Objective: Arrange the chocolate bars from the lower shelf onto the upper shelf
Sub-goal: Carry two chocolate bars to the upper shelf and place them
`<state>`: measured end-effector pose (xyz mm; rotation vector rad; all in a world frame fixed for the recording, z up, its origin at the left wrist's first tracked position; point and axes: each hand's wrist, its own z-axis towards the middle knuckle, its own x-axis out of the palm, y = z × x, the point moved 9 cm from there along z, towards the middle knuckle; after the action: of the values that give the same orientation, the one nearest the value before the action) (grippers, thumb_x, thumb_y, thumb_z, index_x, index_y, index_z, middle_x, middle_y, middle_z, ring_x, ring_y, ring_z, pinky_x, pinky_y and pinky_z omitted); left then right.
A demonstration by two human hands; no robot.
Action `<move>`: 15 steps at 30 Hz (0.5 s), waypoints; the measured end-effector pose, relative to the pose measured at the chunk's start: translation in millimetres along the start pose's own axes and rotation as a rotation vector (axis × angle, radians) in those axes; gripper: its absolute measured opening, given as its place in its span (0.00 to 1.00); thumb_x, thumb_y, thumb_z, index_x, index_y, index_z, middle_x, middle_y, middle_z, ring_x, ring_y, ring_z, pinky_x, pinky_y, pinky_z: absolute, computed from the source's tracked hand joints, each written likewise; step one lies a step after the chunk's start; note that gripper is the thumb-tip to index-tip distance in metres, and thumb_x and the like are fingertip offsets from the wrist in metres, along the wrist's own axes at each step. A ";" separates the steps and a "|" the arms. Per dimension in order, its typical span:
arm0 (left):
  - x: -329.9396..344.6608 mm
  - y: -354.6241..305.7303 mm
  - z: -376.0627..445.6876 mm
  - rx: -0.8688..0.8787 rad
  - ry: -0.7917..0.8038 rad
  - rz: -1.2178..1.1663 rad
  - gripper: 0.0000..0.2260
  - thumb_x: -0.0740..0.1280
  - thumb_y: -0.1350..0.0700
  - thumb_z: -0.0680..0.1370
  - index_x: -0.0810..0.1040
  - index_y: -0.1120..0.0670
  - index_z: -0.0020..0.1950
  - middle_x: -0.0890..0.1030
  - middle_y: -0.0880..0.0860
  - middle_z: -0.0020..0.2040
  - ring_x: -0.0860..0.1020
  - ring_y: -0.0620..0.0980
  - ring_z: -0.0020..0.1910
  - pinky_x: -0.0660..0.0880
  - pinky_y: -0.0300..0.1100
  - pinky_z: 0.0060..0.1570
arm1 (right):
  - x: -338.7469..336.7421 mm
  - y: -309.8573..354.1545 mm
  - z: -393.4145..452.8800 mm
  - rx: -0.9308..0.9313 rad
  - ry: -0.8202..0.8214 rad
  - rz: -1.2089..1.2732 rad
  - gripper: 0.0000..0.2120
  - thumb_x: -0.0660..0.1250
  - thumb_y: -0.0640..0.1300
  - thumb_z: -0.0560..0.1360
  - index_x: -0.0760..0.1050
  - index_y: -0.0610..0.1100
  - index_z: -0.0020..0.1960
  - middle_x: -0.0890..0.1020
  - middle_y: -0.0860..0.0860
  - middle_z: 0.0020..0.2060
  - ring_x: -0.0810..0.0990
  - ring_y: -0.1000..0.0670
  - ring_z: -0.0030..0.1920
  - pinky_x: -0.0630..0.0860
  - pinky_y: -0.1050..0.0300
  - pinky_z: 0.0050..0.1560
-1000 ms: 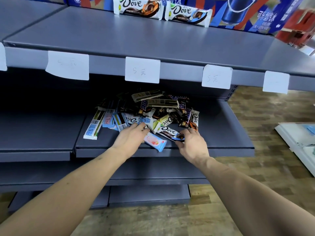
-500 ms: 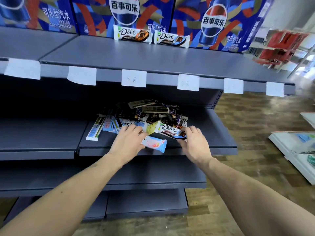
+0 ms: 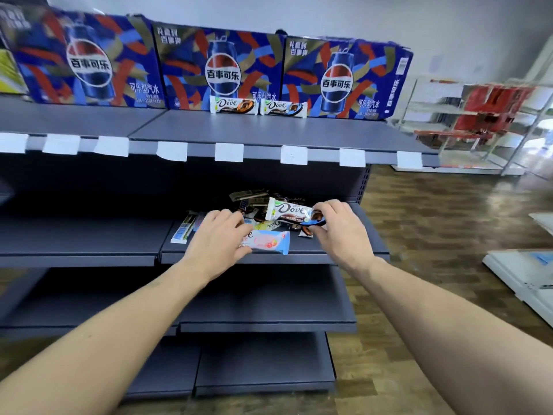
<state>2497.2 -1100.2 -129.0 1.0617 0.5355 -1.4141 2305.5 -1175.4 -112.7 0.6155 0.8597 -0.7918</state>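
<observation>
Both forearms enter from bottom corners, elbows cut off by frame edge. Left hand (image 3: pixel 217 238) pinches the pink/blue Dove bar (image 3: pixel 267 241) at its left end; the bar lies at front of lower shelf (image 3: pixel 353 250), and the hand covers that end. Can't tell if bar is lifted or flat on shelf. Right hand (image 3: pixel 338 232) grips the white Dove bar (image 3: pixel 288 211) by its right end, fingers curled over the wrapper tip, so that end is mostly hidden. This bar is tilted, left end higher, over the pile.

Behind hands: pile of chocolate bars (image 3: pixel 257 202) toward back of lower shelf, in deep shadow, dark wrappers overlapping; brands mostly unreadable, count can't be told. A pale green Dove bar (image 3: pixel 267 225) is partly covered between the hands. Small dark wrapper (image 3: pixel 305 232) just beside right thumb, type unclear. White/blue/green bar (image 3: pixel 183 230) lies at left of pile, text too small.

Upper shelf (image 3: pixel 269 130): price tags (image 3: pixel 229 152) along the front lip, writing too blurred to read. Two Dove bars (image 3: pixel 234 105) side by side at back, leaning on Pepsi boxes (image 3: pixel 221 73). Leftmost box cut off at frame edge. Far right: red goods on a white rack (image 3: pixel 490 115), blurred.
</observation>
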 end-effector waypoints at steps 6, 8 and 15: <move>-78.7 20.2 16.5 -0.018 -0.121 0.085 0.21 0.75 0.42 0.67 0.81 0.52 0.54 0.77 0.52 0.44 0.75 0.55 0.43 0.72 0.50 0.46 | -66.2 8.8 24.5 -0.037 -0.105 -0.003 0.18 0.71 0.47 0.74 0.74 0.44 0.63 0.77 0.50 0.57 0.72 0.46 0.57 0.69 0.55 0.58; -101.6 32.2 23.5 -0.046 -0.165 0.091 0.21 0.75 0.43 0.67 0.81 0.52 0.54 0.77 0.52 0.44 0.75 0.56 0.44 0.72 0.50 0.47 | -81.1 12.5 36.2 -0.044 -0.124 0.005 0.18 0.70 0.46 0.75 0.74 0.44 0.62 0.77 0.49 0.56 0.72 0.45 0.58 0.69 0.54 0.57; -133.8 72.7 51.4 -0.098 -0.229 0.119 0.19 0.76 0.45 0.68 0.80 0.53 0.53 0.76 0.52 0.44 0.75 0.56 0.44 0.71 0.50 0.48 | -97.6 26.8 81.1 -0.081 -0.160 -0.005 0.18 0.70 0.47 0.75 0.73 0.44 0.63 0.76 0.49 0.57 0.72 0.46 0.58 0.70 0.54 0.56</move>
<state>2532.0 -1085.1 27.2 0.8276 0.3657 -1.3691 2321.2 -1186.2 15.6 0.4717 0.7433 -0.7958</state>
